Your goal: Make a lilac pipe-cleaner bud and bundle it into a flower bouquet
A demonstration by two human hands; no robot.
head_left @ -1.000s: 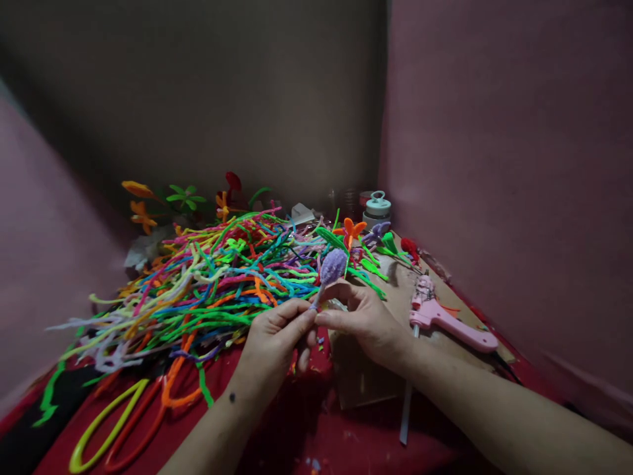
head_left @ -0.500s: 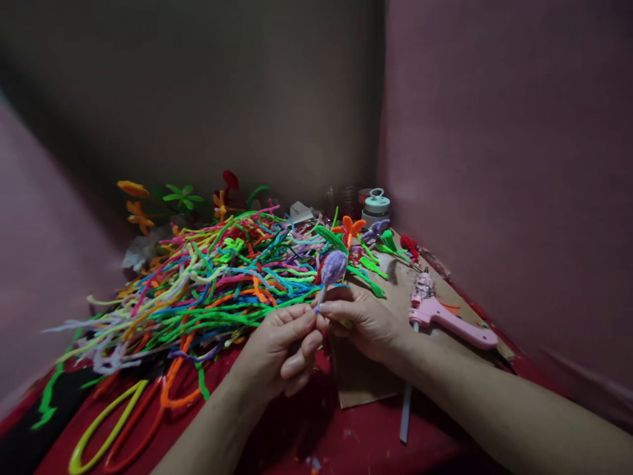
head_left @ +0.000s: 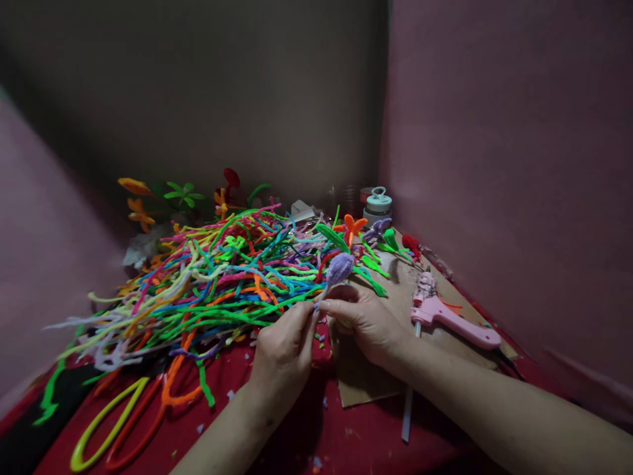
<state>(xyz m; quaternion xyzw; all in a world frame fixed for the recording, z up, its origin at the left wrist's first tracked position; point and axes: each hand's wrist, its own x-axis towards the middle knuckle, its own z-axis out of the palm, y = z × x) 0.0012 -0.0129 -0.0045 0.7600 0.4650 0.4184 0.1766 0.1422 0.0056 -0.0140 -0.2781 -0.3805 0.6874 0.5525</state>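
Observation:
A purple pipe-cleaner flower bud (head_left: 340, 269) tilts up to the right above my two hands, its thin stem running down between them. My right hand (head_left: 363, 320) pinches the stem between thumb and finger. Right against it, my left hand (head_left: 285, 343) is closed at the stem's lower end, its knuckles turned up so the fingertips are mostly hidden. Behind the bud spreads a large heap of coloured pipe cleaners (head_left: 217, 284). A sheet of brown cardboard (head_left: 366, 382) lies under my right hand.
A pink glue gun (head_left: 455, 320) with a glue stick (head_left: 407, 412) rests on the cardboard at right. Finished pipe-cleaner flowers (head_left: 352, 227) and a bottle with a light-green lid (head_left: 378, 201) stand behind. Yellow-and-red handles (head_left: 106, 422) lie front left on the red cloth (head_left: 297, 442).
My left hand has rolled over, its lower fingers now tucked out of sight. The purple bud has tipped slightly further right. My right hand keeps its pinch.

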